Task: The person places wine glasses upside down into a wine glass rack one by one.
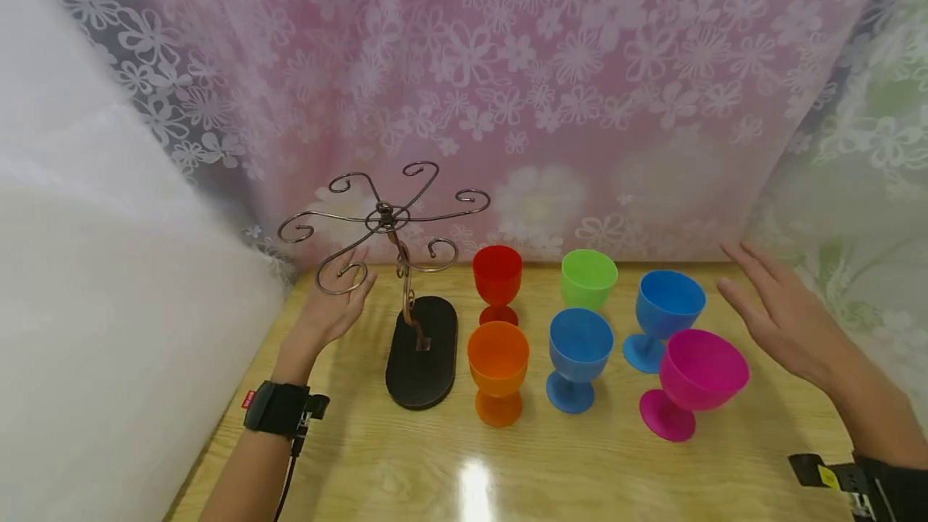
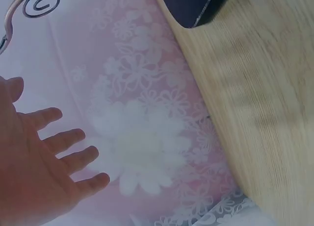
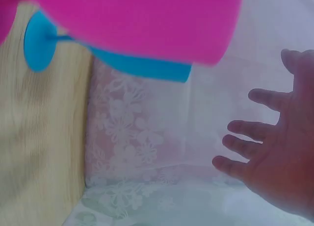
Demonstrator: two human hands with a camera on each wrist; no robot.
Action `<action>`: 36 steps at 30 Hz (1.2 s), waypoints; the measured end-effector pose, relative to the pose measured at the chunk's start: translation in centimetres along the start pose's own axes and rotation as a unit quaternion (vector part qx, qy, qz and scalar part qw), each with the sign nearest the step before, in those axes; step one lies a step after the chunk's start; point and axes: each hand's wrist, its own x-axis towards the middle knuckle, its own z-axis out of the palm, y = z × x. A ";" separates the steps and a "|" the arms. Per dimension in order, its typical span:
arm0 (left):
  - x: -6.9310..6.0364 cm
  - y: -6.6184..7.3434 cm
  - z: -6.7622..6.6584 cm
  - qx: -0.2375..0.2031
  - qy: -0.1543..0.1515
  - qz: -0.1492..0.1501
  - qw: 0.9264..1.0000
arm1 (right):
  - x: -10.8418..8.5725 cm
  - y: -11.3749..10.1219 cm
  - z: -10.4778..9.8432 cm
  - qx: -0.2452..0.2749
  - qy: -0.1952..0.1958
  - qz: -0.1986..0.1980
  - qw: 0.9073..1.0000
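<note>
On the left of the table stands a bronze wire rack (image 1: 387,217) with curled arms and an oval black base (image 1: 422,369). My left hand (image 1: 329,308) is beside it, fingers extended and holding nothing; in the left wrist view the palm (image 2: 39,172) faces the camera with fingers spread. To the right stand plastic goblets: red (image 1: 497,276), green (image 1: 589,276), orange (image 1: 498,361), two blue ones (image 1: 580,345) (image 1: 669,304), and magenta (image 1: 703,369). My right hand (image 1: 790,312), also straight-fingered with nothing in it, is to the right of the magenta and rear blue goblets.
The wooden table (image 1: 536,466) ends at a pink floral curtain (image 1: 507,103) behind the goblets. A white sheet (image 1: 109,264) hangs along the left side, and pale floral fabric (image 1: 877,208) along the right. Each wrist wears a black camera strap (image 1: 279,408).
</note>
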 end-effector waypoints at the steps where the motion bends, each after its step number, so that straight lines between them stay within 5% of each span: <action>1: -0.2 0.1 -0.1 0.010 0.006 0.004 1.000 | -0.4 -0.5 0.1 0.013 0.004 -0.002 1.000; 3: -0.8 0.3 -0.1 0.017 0.005 0.005 1.000 | -1.0 -1.3 0.3 0.033 0.013 -0.010 0.999; 8: -2.6 1.3 0.3 -0.047 0.000 -0.005 0.999 | -2.8 -3.1 1.2 0.068 0.035 -0.030 0.997; 15: -4.3 3.6 3.0 -0.165 0.089 0.032 0.982 | -5.6 -4.1 2.9 0.037 0.066 0.002 0.997; 28: -3.5 6.8 7.5 -0.282 0.229 0.034 0.931 | -7.7 -3.5 7.0 0.024 0.042 0.116 0.992; 32: -3.1 7.4 8.4 -0.282 0.256 0.018 0.925 | -8.2 -3.6 7.5 0.014 0.057 0.136 0.989; 36: -2.9 7.8 8.7 -0.245 0.273 -0.004 0.930 | -8.3 -3.7 7.8 0.001 0.069 0.158 0.985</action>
